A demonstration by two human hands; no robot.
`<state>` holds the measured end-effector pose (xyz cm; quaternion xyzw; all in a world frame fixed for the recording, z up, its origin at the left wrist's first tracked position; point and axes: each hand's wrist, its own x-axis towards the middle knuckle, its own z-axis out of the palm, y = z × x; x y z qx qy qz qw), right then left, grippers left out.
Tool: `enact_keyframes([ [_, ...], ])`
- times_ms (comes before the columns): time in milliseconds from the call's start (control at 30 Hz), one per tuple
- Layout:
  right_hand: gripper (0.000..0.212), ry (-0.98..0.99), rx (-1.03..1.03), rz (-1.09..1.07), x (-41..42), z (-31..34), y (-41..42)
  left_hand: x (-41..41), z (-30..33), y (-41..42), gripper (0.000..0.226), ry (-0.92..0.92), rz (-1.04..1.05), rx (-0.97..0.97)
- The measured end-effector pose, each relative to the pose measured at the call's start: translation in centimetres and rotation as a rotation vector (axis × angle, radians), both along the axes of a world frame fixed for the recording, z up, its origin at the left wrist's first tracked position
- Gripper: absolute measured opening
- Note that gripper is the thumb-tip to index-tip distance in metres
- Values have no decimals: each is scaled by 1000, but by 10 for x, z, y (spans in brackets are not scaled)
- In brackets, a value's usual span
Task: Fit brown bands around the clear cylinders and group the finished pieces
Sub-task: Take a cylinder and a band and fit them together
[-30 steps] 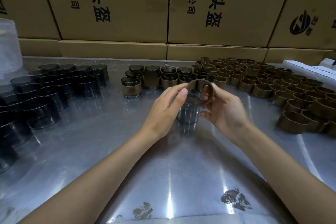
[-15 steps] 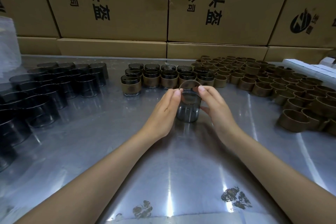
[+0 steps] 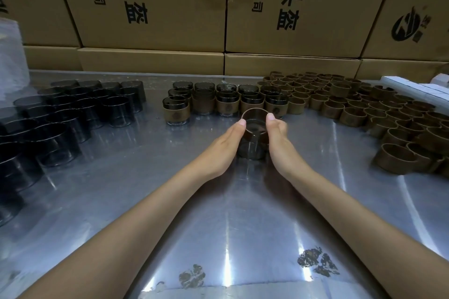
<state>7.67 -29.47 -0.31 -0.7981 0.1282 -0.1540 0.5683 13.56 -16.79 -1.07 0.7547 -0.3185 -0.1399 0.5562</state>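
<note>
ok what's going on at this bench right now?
A person is fitting a brown band onto a clear cylinder standing on the metal table. The left hand and right hand press the band from either side; it sits around the cylinder's upper part. Finished pieces stand behind, bare cylinders left, loose bands right.

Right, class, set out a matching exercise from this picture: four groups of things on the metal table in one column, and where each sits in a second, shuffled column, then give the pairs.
Things
1. bare clear cylinders
2. finished banded cylinders
3. loose brown bands
4. cylinder being banded

Places
A. between the left hand and right hand
B. right side of the table
C. left side of the table
D. far middle, in rows before the boxes

Pairs: 1-C, 2-D, 3-B, 4-A
</note>
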Motion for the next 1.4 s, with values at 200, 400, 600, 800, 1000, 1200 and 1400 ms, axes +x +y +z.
enact_keyframes([
  [200, 108, 44, -89, 43, 0, -1, 0, -3, 0, -4, 82, 30, -66, 26],
  [400, 90, -108, 180, 122, -1, 0, 8, -9, 8, -5, 78, 133, -62, -133],
  [600, 79, -148, 347, 79, -3, 0, 9, -20, 14, -4, 64, 353, -137, -398],
  [800, 65, -209, 434, 56, -5, 1, 8, -21, 15, -3, 47, 358, -105, -445],
  [1000, 58, -255, 501, 52, -6, 2, 9, -24, 19, 0, 35, 370, -74, -463],
  [1200, 58, -268, 492, 30, -9, 3, 9, -23, 19, 1, 36, 391, -81, -492],
  [1400, 39, -270, 475, -33, -9, 5, 7, -21, 19, 1, 30, 447, -62, -555],
])
